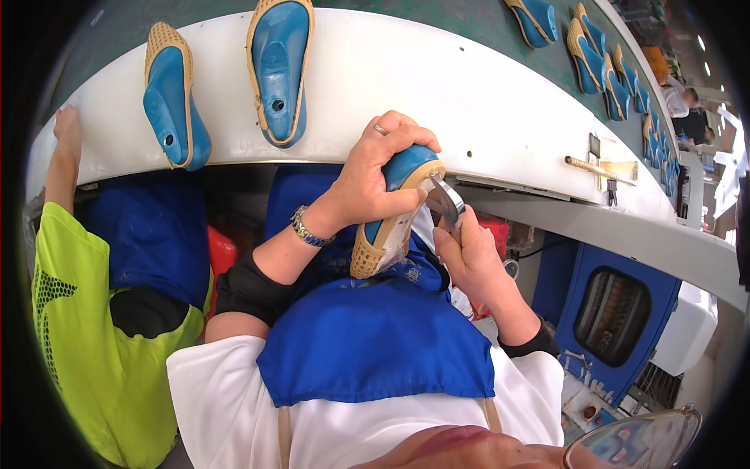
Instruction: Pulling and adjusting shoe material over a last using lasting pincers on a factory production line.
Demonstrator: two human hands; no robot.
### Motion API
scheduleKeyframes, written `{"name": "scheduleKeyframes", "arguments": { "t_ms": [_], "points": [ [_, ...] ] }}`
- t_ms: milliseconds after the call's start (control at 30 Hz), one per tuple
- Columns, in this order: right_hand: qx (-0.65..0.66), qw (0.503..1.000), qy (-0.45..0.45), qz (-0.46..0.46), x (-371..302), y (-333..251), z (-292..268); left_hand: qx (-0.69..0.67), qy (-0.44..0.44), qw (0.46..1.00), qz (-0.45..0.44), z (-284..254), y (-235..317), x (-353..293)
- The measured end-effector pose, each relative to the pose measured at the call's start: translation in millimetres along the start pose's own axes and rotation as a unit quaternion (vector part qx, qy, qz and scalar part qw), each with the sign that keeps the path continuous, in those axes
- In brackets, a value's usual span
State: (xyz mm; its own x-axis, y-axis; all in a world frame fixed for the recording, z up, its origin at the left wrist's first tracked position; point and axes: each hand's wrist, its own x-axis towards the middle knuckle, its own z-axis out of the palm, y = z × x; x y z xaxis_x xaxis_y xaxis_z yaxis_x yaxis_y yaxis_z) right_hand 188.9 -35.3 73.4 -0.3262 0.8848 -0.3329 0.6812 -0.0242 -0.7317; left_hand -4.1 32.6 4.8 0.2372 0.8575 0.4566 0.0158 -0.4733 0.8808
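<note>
My left hand [373,168] grips a blue shoe last wrapped in a tan woven upper [389,223], holding it upright over my blue apron [375,328]. My right hand [469,254] is closed around a metal pincer tool [445,202], whose jaws touch the upper's edge near the top of the last. A ring and a wristwatch are on my left hand and wrist.
A curved white conveyor shelf [469,94] carries two blue lasts with tan uppers [176,98] [280,66]; several more [601,59] run off to the right. A person in a yellow-green shirt [86,328] stands at my left, one hand on the shelf. A blue machine [617,313] is at my right.
</note>
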Motion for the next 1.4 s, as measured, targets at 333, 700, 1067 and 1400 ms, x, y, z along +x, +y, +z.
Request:
{"name": "scheduleKeyframes", "arguments": {
  "t_ms": [333, 700, 1067, 1400],
  "points": [
    [-0.112, 0.993, 0.030, -0.038, -6, -14, 9, -0.009, -0.024, 0.999, -0.042, -2, 7, -1],
    [0.292, 0.945, -0.138, 0.048, -1, -10, -3, 0.046, -0.033, 0.998, 0.009, -4, 10, 3],
    [0.366, 0.913, -0.173, 0.040, 4, -8, -6, 0.025, -0.031, 0.999, -0.005, -5, 11, 1],
    [-0.067, 0.990, 0.087, -0.085, -7, -10, 15, 0.015, -0.028, 0.999, -0.006, -2, 10, 2]
  ]
}}
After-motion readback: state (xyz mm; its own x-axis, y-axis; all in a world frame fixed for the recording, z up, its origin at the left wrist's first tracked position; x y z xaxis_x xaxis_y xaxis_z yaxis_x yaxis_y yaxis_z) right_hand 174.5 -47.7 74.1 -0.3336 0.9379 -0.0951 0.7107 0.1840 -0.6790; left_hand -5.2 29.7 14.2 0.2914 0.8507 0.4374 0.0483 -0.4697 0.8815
